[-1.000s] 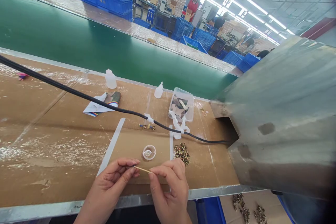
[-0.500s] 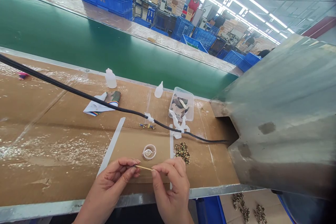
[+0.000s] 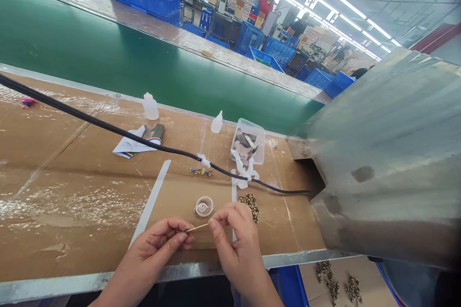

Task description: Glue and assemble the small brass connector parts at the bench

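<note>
A thin wooden stick (image 3: 199, 227) spans the gap between my two hands. My right hand (image 3: 236, 237) pinches its right end between thumb and fingertips. Its left tip meets a small dark piece at the fingertips of my left hand (image 3: 160, 244), which is closed on that piece; the fingers mostly hide it. Just beyond the stick stands a small clear round cup (image 3: 203, 207). A pile of small brass-and-black parts (image 3: 251, 206) lies behind my right hand. Several small parts (image 3: 201, 171) sit in a row farther back.
A black cable (image 3: 180, 152) crosses the cardboard-covered table (image 3: 90, 220). Beyond it are a camouflage cloth (image 3: 154, 133), two white bottles (image 3: 150, 107) and a clear plastic box (image 3: 248, 141). A metal housing (image 3: 382, 153) rises at right; a green belt (image 3: 144, 57) runs behind.
My right hand has risen slightly with its end of the stick, which now slants up to the right. My left hand stays nearly in place.
</note>
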### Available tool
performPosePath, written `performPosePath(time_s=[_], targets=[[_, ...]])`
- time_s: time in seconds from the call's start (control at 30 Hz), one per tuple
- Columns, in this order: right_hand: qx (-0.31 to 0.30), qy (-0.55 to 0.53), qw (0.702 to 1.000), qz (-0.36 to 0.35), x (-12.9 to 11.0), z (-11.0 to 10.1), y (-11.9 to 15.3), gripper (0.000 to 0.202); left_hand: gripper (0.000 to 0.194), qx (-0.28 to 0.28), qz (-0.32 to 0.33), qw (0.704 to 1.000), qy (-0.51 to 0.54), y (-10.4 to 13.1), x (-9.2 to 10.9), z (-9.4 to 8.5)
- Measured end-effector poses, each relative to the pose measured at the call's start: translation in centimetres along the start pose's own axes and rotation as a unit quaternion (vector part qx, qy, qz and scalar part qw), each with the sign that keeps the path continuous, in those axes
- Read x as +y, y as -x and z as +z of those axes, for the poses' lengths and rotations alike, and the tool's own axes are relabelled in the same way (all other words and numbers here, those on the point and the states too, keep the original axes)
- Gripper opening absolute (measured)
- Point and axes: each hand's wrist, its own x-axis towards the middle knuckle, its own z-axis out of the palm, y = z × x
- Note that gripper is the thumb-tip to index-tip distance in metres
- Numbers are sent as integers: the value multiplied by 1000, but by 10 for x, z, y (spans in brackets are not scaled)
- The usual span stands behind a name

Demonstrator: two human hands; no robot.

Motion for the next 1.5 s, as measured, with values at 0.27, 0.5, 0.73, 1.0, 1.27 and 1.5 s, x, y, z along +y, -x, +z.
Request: performPosePath(time_s=[0.27, 0.5, 0.73, 1.0, 1.27, 1.5], targets=[[-19, 23, 999, -11, 1, -3, -4, 12, 16, -28, -2, 1000, -4, 1, 5, 1], [-25, 53, 998, -35, -7, -9, -2, 11, 14, -26, -5, 1000, 0, 1, 3, 0], [42, 94, 994, -42, 3, -9, -9, 11, 21, 30, -8, 1000, -2, -2, 0, 2], [31, 200, 977, -64, 19, 10, -14, 11, 27, 63, -5, 998, 4, -3, -1, 4], [73, 120, 989, -49, 11, -3, -7, 10, 22, 60, 5, 998, 6, -3, -7, 3], [25, 64, 996, -50, -9, -8, -1, 12, 20, 55, 2, 998, 7, -2, -1, 6]])
